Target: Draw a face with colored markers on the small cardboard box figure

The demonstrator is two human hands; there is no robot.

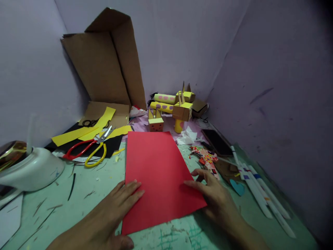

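Observation:
A plain red sheet of paper (158,166) lies in front of me on the green table. My left hand (111,211) rests on its lower left edge, fingers stretched flat on the paper and thumb near the bottom corner. At the right edge, my right hand (215,194) pinches the sheet, with one digit on top and the others partly hidden beside the edge. The lower right corner looks slightly raised off the table. Patterned paper scraps (206,158) lie just beyond my right hand.
Scissors with red and yellow handles (96,147) lie by yellow paper strips (97,125) at left, near a white pot (44,168). Yellow cardboard animal figures (182,111) stand behind the sheet. White markers (262,191) and a phone (217,142) lie right. Cardboard (99,66) leans on the wall.

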